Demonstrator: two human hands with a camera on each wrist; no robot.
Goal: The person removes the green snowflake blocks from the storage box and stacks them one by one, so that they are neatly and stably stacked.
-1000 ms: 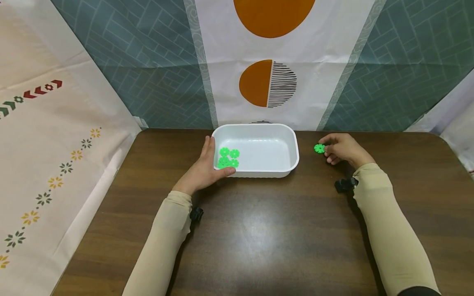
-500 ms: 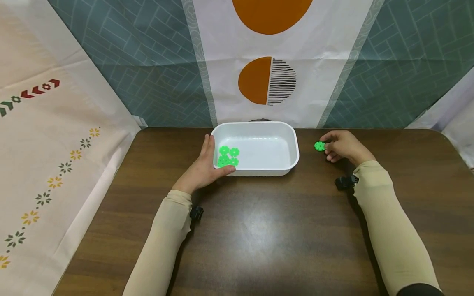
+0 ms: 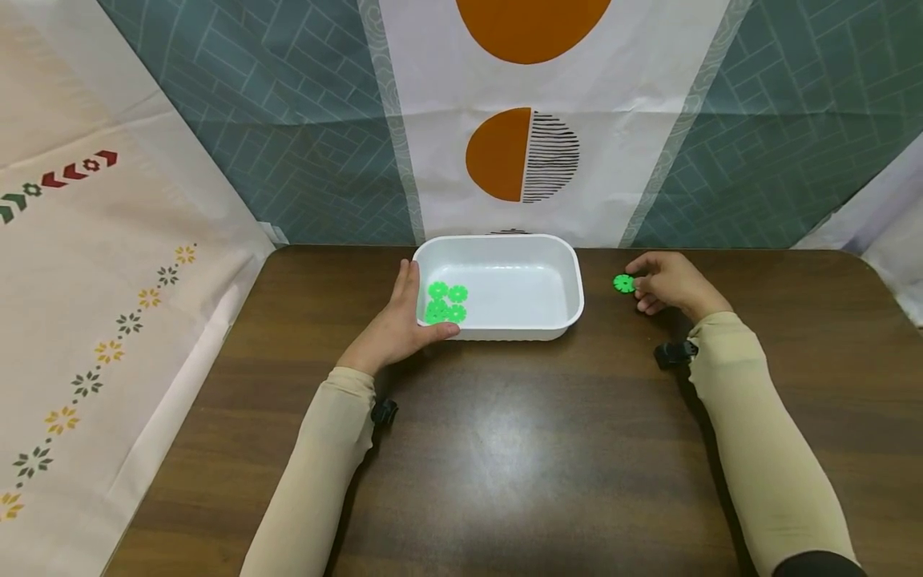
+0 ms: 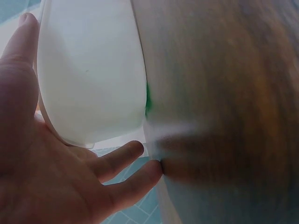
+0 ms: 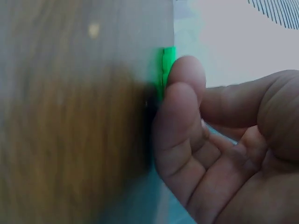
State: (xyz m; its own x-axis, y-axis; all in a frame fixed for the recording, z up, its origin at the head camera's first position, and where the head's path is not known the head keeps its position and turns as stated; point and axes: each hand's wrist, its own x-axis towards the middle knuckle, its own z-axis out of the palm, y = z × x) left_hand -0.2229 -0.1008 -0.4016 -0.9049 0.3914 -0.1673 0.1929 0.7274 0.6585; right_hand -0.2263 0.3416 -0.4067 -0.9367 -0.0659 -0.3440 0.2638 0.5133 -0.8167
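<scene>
At the far side of the table, a white plastic tray (image 3: 530, 334) holds several green flower-shaped discs (image 3: 437, 309) in its left end. My left hand (image 3: 392, 328) rests against the tray's left end, its thumb along the near rim and its fingers straight along the side. The left wrist view shows the tray wall (image 4: 93, 70) beside the palm, with two fingers spread below it. Right of the tray, my right hand (image 3: 671, 284) pinches a single green flower-shaped disc (image 3: 623, 284) at its edge, low at the tabletop. Fingertips partly cover that disc (image 5: 166, 60) in the right wrist view.
Both hands work over a dark brown wooden table (image 3: 505, 449). A patterned cloth (image 3: 519, 160) hangs directly behind the table's far edge. Pale embroidered cloth (image 3: 108, 264) hangs along the left side.
The whole head view has shifted slightly. Both hands, the tray and the discs keep the same positions relative to one another.
</scene>
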